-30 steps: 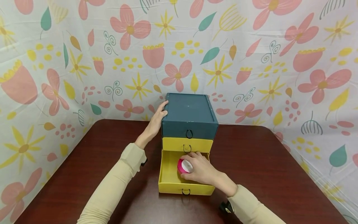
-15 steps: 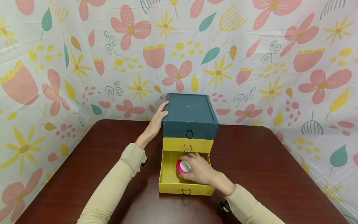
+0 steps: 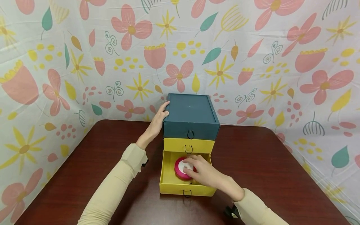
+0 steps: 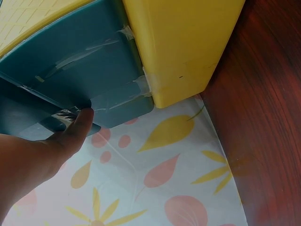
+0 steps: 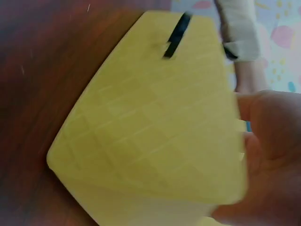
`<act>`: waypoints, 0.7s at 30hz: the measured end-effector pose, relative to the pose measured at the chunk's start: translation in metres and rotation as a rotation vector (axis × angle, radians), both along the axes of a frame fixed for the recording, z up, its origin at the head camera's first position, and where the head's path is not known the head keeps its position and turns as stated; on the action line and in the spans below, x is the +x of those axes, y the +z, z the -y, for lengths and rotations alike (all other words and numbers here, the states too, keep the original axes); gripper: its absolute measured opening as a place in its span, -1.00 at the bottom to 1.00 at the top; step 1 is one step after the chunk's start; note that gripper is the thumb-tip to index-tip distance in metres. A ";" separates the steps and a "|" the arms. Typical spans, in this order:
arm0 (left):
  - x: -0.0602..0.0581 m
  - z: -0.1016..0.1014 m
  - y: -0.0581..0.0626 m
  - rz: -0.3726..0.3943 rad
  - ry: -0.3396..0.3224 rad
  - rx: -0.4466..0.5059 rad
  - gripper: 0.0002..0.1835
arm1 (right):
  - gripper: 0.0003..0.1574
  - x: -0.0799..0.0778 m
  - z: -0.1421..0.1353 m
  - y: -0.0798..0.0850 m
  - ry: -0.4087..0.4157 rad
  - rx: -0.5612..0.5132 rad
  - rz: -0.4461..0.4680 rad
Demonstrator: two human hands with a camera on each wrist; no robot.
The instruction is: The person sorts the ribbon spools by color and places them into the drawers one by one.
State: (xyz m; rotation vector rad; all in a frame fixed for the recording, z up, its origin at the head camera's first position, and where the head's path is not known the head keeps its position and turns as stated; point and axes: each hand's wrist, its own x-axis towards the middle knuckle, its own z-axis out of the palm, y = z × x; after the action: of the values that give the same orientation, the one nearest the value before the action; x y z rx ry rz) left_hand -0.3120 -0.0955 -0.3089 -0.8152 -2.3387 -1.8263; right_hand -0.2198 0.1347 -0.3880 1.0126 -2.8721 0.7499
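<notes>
A stack of drawers has a dark blue top unit (image 3: 191,107), a yellow drawer (image 3: 175,145) below it, and a pulled-out yellow bottom drawer (image 3: 168,189). Inside the bottom drawer lies a roll of bright pink ribbon (image 3: 179,172) with a white centre. My right hand (image 3: 208,172) is over the roll's right part, thumb and fingers apart, covering some of it. In the right wrist view the drawer's front panel (image 5: 150,117) hides part of that hand. With extended fingers, my left hand (image 3: 154,125) rests against the blue unit's left side; its thumb (image 4: 80,125) shows in the left wrist view.
The stack stands on a dark red-brown wooden table (image 3: 267,175), near its back edge. Behind and beside the table hangs a white cloth (image 3: 239,103) with a floral print. Black loop handles stick out from the drawer fronts, such as the bottom loop (image 3: 187,193).
My right hand has loosened from the ribbon roll and shifted slightly right, so more of the roll shows. The roll sits a little further left. My left hand stays in place.
</notes>
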 end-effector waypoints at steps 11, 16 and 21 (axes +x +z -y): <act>-0.003 0.000 0.002 0.015 0.006 0.015 -0.36 | -0.81 0.051 -0.010 0.008 0.342 -0.386 0.165; -0.002 -0.001 0.002 0.016 0.014 0.005 -0.36 | -0.61 0.063 -0.014 -0.004 0.466 -0.542 0.808; -0.002 -0.001 -0.001 0.009 0.004 0.014 -0.37 | -0.50 0.068 -0.013 -0.025 0.358 -0.615 1.309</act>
State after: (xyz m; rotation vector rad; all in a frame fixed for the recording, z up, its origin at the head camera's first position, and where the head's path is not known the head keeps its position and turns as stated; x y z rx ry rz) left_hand -0.3137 -0.0944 -0.3102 -0.8015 -2.3281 -1.8468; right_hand -0.1517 0.1480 -0.4130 1.1660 -2.6608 2.9924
